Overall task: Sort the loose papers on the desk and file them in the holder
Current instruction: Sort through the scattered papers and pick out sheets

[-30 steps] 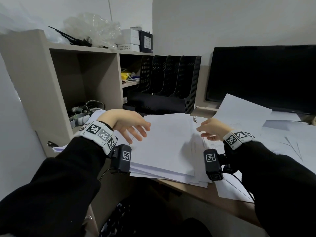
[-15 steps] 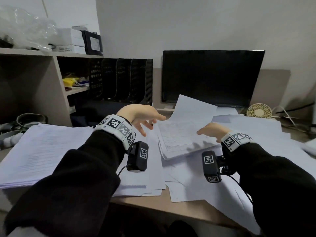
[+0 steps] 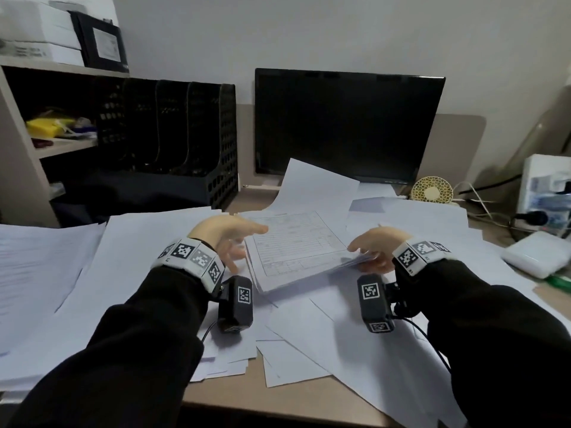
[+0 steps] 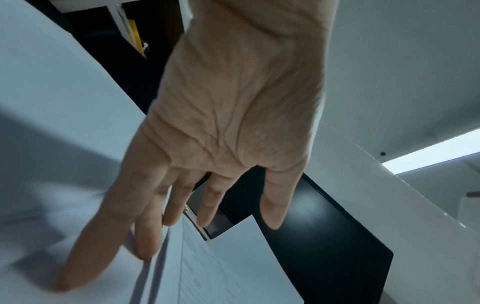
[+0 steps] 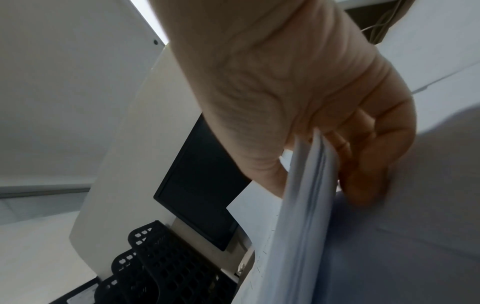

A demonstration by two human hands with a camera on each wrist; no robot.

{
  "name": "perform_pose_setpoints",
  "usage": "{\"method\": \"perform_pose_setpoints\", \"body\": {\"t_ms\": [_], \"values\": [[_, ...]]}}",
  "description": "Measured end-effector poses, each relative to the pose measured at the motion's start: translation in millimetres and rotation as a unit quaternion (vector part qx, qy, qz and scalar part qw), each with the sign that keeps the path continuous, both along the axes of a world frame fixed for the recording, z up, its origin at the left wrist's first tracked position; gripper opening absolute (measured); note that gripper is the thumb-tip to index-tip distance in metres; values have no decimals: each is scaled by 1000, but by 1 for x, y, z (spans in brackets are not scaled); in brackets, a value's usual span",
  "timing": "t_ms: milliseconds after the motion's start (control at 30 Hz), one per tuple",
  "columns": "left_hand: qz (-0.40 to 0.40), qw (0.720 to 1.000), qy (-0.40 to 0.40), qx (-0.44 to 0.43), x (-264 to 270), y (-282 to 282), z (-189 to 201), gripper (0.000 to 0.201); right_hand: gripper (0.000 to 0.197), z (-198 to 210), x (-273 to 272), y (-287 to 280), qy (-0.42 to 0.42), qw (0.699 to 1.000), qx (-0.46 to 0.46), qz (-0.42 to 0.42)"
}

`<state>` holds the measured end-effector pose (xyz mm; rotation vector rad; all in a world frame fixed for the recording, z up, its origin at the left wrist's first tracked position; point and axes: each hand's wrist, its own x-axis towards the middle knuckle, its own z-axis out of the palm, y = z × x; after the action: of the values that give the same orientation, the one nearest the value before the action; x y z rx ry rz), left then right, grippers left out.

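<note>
My right hand grips the right edge of a thin sheaf of papers with a printed form on top, thumb above and fingers beneath; the sheaf's edge shows in the right wrist view. The sheaf is lifted a little off the loose white papers that cover the desk. At the sheaf's left edge my left hand is spread, its fingers straight and close to the paper edge, holding nothing. The black mesh file holder stands at the back left, its slots empty as far as I see.
A dark monitor stands behind the papers. A thick paper stack lies at left. A small fan, cables, a white box and a white appliance crowd the right side. Shelves stand left of the holder.
My view swung right from the left stack to the desk's middle. My left hand moved from the stack to the left edge of the sheaf that my right hand holds.
</note>
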<state>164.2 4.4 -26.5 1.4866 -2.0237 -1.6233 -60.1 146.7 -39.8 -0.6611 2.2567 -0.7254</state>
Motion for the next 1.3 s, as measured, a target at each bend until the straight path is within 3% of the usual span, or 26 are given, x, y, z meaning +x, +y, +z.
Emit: {"method": "perform_pose_setpoints", "body": {"t_ms": [133, 300, 400, 533, 667, 767, 1000, 1133, 1300], "values": [[-17, 1000, 13, 16, 5, -7, -5, 71, 17, -4, 0, -7, -56, 998, -6, -10], [-1, 999, 50, 9, 6, -19, -11, 73, 12, 5, -5, -4, -22, 992, -112, -51], [17, 996, 87, 2, 3, -23, -10, 64, 17, 18, -13, 2, -10, 987, -147, -70], [44, 990, 129, -30, -8, -24, -8, 67, 23, 34, -17, 12, -16, 973, -217, -74], [60, 964, 260, 10, -19, -18, -11, 46, 27, 39, -10, 15, -23, 964, -259, -45], [91, 930, 357, 7, -24, -18, -18, 31, 28, 34, -2, 12, 5, 966, -257, 14], [229, 869, 389, -202, -14, -37, -17, 29, 15, 16, -7, -1, -51, 972, -226, 36], [292, 846, 385, -225, -4, -48, -20, 27, 25, -1, -7, -23, 78, 986, -113, 91], [309, 862, 365, -168, 2, -57, -30, 31, 48, -12, 4, -51, 206, 956, -7, 209]]}}
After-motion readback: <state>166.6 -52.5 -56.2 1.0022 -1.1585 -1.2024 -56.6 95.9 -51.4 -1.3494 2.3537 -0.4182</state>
